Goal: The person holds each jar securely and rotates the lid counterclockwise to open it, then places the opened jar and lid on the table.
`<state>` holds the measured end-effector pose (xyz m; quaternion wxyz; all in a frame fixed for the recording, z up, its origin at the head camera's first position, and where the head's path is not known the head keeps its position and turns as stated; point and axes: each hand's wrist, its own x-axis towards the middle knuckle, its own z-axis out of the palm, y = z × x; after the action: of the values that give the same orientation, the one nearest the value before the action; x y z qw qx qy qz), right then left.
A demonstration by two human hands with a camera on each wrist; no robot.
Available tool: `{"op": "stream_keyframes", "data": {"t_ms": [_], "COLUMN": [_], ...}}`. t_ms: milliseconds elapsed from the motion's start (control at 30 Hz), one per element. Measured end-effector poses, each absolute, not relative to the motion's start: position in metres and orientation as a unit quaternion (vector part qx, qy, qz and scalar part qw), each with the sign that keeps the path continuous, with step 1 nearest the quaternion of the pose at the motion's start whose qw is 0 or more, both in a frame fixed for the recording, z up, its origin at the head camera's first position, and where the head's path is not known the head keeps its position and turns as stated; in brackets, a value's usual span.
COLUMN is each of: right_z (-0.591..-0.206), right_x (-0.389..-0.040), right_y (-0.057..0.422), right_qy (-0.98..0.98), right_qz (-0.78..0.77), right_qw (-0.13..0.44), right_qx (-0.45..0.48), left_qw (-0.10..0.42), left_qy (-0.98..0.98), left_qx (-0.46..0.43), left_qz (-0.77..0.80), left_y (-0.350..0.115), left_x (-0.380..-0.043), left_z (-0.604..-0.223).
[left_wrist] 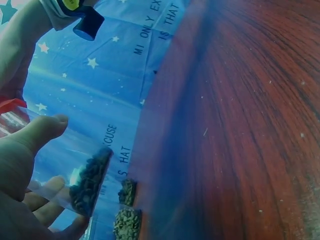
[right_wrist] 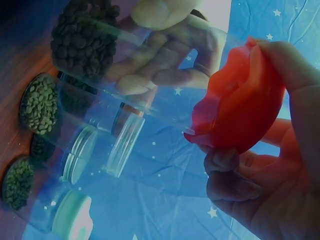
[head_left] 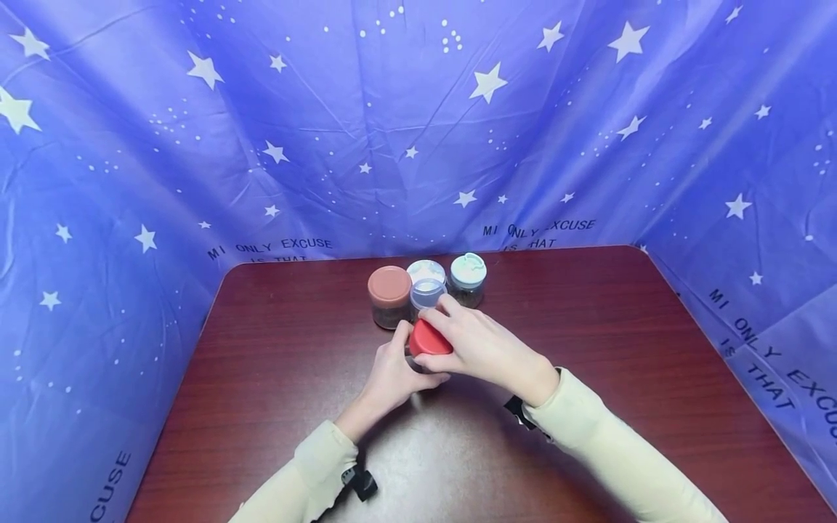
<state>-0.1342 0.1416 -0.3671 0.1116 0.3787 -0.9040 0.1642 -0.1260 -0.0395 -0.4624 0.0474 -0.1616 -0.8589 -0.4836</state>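
Observation:
A clear jar (left_wrist: 55, 142) with dark bean-like pieces (right_wrist: 82, 42) at its bottom is held by my left hand (head_left: 391, 374), thumb on one side and fingers on the other. At its mouth, my right hand (head_left: 493, 347) grips a red lid (head_left: 429, 340) between thumb and fingers. The lid has a wavy rim in the right wrist view, and whether it sits fully on the jar I cannot tell. From the head, the lid and both hands hide most of the jar.
Just beyond the hands stand a jar with a brown-orange lid (head_left: 390, 282), a jar with a clear top (head_left: 428, 292), a white-topped one (head_left: 425, 270) and a jar with a mint lid (head_left: 468, 269). Greenish seeds (right_wrist: 40, 102) fill some bottoms. Starry blue cloth (head_left: 366, 145) surrounds the dark red table (head_left: 261, 407).

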Motion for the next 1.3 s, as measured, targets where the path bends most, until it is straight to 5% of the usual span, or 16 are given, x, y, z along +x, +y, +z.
{"op": "stream_keyframes", "data": {"t_ms": [700, 1300], "right_z": [-0.360, -0.367], "right_x": [-0.138, -0.134], "right_y": [0.151, 0.131], "right_qy": [-0.889, -0.905], "right_qz": [0.183, 0.175], "right_qw": [0.052, 0.144], "right_qx": [0.416, 0.359], "left_qw": [0.027, 0.082], "left_qy": [-0.854, -0.847], "left_qx": [-0.184, -0.157], "left_qz": [-0.486, -0.500], "left_y": [-0.044, -0.039], "left_x": [-0.127, -0.124], "left_z": [-0.462, -0.465]}}
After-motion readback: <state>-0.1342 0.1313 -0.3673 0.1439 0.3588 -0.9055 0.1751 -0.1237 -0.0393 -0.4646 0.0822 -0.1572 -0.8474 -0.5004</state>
